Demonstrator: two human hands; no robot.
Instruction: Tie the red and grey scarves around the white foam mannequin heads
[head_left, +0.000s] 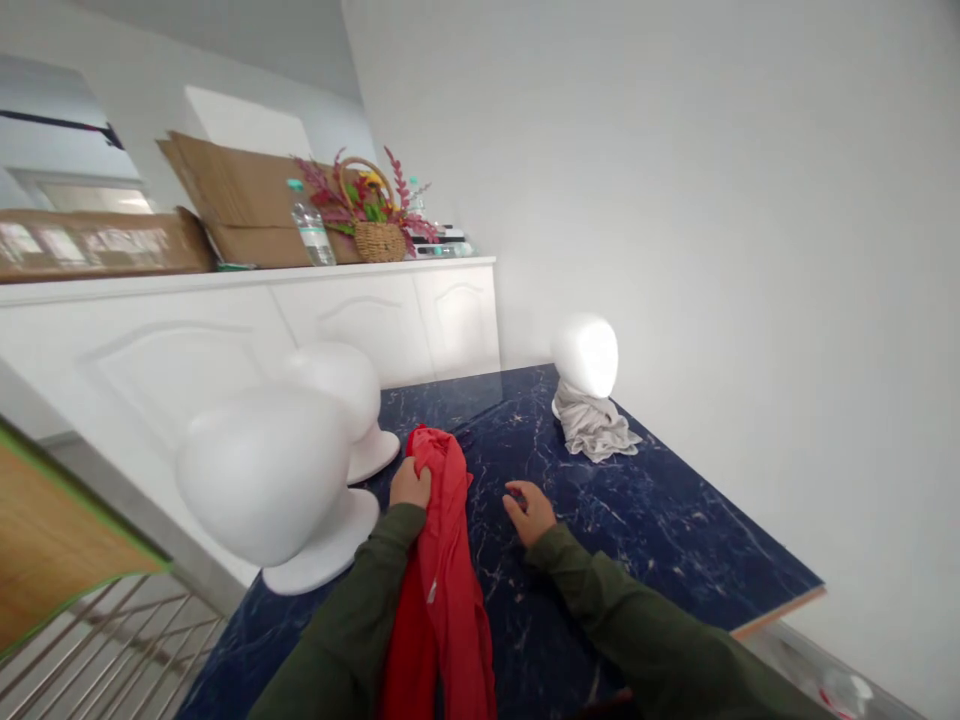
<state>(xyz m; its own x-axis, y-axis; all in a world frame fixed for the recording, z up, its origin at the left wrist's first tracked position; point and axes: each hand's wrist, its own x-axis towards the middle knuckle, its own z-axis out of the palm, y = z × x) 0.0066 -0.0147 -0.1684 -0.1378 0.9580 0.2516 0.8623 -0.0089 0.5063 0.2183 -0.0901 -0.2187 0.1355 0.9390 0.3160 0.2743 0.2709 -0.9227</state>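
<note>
A long red cloth [450,560], perhaps a scarf, stretches down the dark blue marbled table toward me. My left hand [410,487] grips it near its far, folded end, fingers wrapped round the fabric. To the right of the cloth, my right hand [529,512] hovers over or rests on the table with curled fingers apart and nothing between them. Two white mannequin heads, a near one [262,470] and a farther one [341,385], stand left of my left hand. A third white mannequin head [586,355] at the far right has a grey cloth [592,425] bunched round its base.
Behind the table [652,520] runs a white cabinet [360,320] carrying cardboard boxes [240,200], a water bottle [313,230] and a flower basket [379,241]. A wall borders the right side. At lower left are a wooden board [60,540] and a metal rack [112,650].
</note>
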